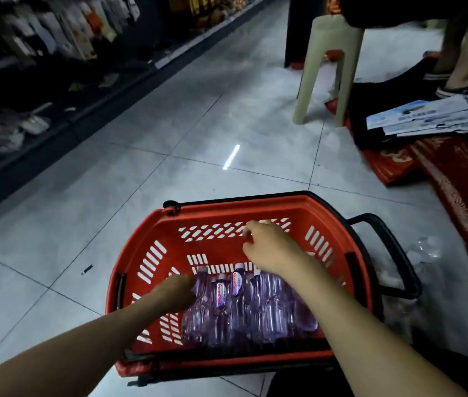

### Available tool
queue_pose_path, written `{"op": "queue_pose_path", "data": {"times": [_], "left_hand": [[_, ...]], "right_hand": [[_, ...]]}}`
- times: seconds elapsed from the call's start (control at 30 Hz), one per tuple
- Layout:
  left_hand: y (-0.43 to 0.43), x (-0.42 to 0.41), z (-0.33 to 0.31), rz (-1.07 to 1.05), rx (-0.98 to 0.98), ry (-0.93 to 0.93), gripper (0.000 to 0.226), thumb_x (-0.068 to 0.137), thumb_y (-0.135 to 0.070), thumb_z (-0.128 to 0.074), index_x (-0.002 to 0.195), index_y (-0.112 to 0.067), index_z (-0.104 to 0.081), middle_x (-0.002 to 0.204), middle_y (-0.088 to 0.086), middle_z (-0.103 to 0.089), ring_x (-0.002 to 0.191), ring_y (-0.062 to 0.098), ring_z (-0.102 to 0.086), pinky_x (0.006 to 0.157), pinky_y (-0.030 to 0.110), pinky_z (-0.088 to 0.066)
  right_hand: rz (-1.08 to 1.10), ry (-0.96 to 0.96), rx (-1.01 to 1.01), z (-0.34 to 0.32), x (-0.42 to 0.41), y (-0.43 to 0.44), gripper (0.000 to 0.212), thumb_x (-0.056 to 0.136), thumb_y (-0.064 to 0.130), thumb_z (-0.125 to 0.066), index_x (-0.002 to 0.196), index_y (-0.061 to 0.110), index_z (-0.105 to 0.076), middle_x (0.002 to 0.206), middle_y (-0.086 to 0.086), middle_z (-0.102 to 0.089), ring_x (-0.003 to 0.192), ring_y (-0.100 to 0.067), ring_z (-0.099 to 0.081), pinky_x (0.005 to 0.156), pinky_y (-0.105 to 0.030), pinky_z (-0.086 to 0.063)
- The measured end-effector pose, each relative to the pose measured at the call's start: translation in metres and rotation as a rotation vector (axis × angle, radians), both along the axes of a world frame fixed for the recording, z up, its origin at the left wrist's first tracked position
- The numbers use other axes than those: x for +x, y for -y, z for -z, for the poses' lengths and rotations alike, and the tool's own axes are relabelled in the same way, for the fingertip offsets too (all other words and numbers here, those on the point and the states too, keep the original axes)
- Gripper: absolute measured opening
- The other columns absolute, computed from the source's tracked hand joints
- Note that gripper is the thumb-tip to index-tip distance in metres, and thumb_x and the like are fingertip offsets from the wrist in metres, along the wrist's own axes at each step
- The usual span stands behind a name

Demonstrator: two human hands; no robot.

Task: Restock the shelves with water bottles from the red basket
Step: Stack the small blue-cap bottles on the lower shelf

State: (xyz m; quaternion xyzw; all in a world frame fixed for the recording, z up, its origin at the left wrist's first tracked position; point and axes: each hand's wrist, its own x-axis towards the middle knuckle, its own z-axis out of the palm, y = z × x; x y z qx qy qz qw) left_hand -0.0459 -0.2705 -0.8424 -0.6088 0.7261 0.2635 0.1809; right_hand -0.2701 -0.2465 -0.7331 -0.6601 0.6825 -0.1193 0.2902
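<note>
Forearms: bare, entering from the lower left and lower right corners, converging on the basket.
Water bottles (pixel 235 308): lower middle of the frame, a tight cluster of clear purple-tinted bottles lying side by side on the basket's bottom, caps toward the far wall, filling the near half.
Left grip (pixel 174 292): at the cluster's left edge, touching the outermost bottle; fingers hidden behind the back of the hand, so wrapped round it or not, cannot tell.
Right grip (pixel 270 250): above the far, bare half of the basket, fingers apart and loosely curled, nothing in them.
Red basket (pixel 227 213): on the floor, lower middle, slotted walls, black handle (pixel 393 253) folded out to the right.
Floor (pixel 169 156): pale glossy tiles, a bright light streak just beyond the basket.
Shelves (pixel 26 81): along the upper left edge, dim, well apart from the basket, hung with packets; no water bottles made out there.
Upper right: a beige plastic stool (pixel 330 67), printed papers (pixel 427 116), red cloth (pixel 456 181), another person's foot (pixel 462 84).
Done: judged little or nothing; many bottles in the basket, none visibly shelved.
Left: by the look of it, nearly everything: taking bottles up, carrying them to a shelf, standing them there, repeating until the basket is empty.
Step in hand: probably the first pick.
</note>
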Motion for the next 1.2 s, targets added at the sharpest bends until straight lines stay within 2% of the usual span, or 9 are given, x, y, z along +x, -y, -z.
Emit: {"op": "queue_pose_path", "data": {"times": [0.1, 0.2, 0.33, 0.43, 0.57, 0.67, 0.9, 1.07, 1.2], "left_hand": [[0.002, 0.012, 0.041, -0.011, 0.098, -0.024, 0.039, 0.093, -0.016, -0.053, 0.132, -0.014, -0.055, 0.124, 0.012, -0.065, 0.106, 0.024, -0.065, 0.084, 0.030, -0.053], [0.001, 0.008, 0.068, -0.088, 0.118, -0.111, 0.035, 0.093, -0.014, -0.055, 0.128, -0.009, -0.058, 0.123, 0.014, -0.064, 0.107, 0.025, -0.064, 0.077, 0.027, -0.049], [-0.005, -0.008, 0.089, -0.119, 0.130, -0.262, 0.062, 0.092, -0.008, -0.056, 0.148, -0.020, -0.033, 0.129, 0.014, -0.059, 0.111, 0.025, -0.060, 0.083, 0.029, -0.048], [0.005, -0.010, 0.099, -0.074, 0.099, -0.283, 0.074, 0.090, -0.012, -0.060, 0.152, -0.026, -0.022, 0.156, 0.012, -0.031, 0.135, 0.030, -0.044, 0.106, 0.040, -0.044], [0.021, -0.018, 0.107, -0.069, 0.025, -0.267, 0.077, 0.088, -0.017, -0.067, 0.152, -0.026, -0.024, 0.160, 0.007, -0.023, 0.139, 0.032, -0.039, 0.108, 0.051, -0.043], [0.021, -0.027, 0.114, -0.027, 0.105, -0.291, 0.088, 0.088, -0.017, -0.068, 0.154, -0.032, -0.011, 0.163, 0.007, -0.014, 0.140, 0.034, -0.038, 0.109, 0.050, -0.041], [0.028, -0.033, 0.125, -0.061, 0.142, -0.302, 0.071, 0.091, -0.023, -0.063, 0.149, -0.036, -0.024, 0.152, 0.012, -0.035, 0.128, 0.035, -0.050, 0.099, 0.053, -0.049], [0.030, -0.036, 0.122, -0.179, 0.104, -0.390, 0.053, 0.092, -0.009, -0.058, 0.141, -0.025, -0.042, 0.132, 0.014, -0.056, 0.109, 0.029, -0.063, 0.089, 0.045, -0.057], [0.029, -0.036, 0.120, -0.263, 0.059, -0.366, 0.063, 0.093, -0.006, -0.057, 0.148, -0.010, -0.026, 0.126, 0.020, -0.059, 0.112, 0.033, -0.061, 0.094, 0.047, -0.053]], "right_hand": [[-0.021, 0.083, 0.214, 0.055, 0.031, 0.015, 0.028, 0.094, 0.018, -0.054, 0.122, 0.016, -0.058, 0.121, -0.008, -0.060, 0.080, -0.019, -0.054, 0.059, -0.023, -0.036], [0.015, 0.138, 0.432, 0.108, 0.050, 0.016, 0.032, 0.096, 0.019, -0.051, 0.128, 0.014, -0.051, 0.115, -0.008, -0.059, 0.075, -0.016, -0.055, 0.054, -0.024, -0.037], [0.087, 0.063, 0.590, 0.160, 0.051, 0.009, 0.064, 0.095, 0.018, -0.049, 0.153, 0.016, -0.021, 0.139, -0.017, -0.050, 0.105, -0.026, -0.058, 0.060, -0.025, -0.040], [0.144, 0.033, 0.620, 0.183, 0.050, 0.003, 0.079, 0.093, 0.013, -0.053, 0.157, 0.022, -0.007, 0.150, -0.016, -0.039, 0.122, -0.031, -0.055, 0.088, -0.040, -0.053], [0.179, 0.117, 0.536, 0.197, 0.044, 0.011, 0.068, 0.090, 0.014, -0.057, 0.151, 0.022, -0.029, 0.149, -0.011, -0.035, 0.130, -0.031, -0.046, 0.104, -0.036, -0.043], [0.082, 0.131, 0.484, 0.206, 0.039, 0.022, 0.076, 0.091, 0.017, -0.060, 0.155, 0.028, -0.019, 0.162, -0.002, -0.016, 0.146, -0.028, -0.026, 0.115, -0.035, -0.027], [-0.008, 0.013, 0.591, 0.225, 0.039, 0.045, 0.094, 0.093, 0.018, -0.057, 0.152, 0.046, 0.011, 0.163, -0.002, 0.021, 0.150, -0.036, -0.008, 0.117, -0.048, -0.030], [-0.030, 0.004, 0.500, 0.225, 0.036, 0.045, 0.079, 0.089, 0.020, -0.064, 0.152, 0.038, -0.020, 0.160, -0.004, -0.018, 0.142, -0.034, -0.033, 0.112, -0.042, -0.037], [-0.075, -0.015, 0.450, 0.225, 0.042, 0.038, 0.073, 0.084, 0.024, -0.070, 0.143, 0.036, -0.028, 0.146, 0.002, -0.030, 0.129, -0.027, -0.047, 0.101, -0.040, -0.047]]}}
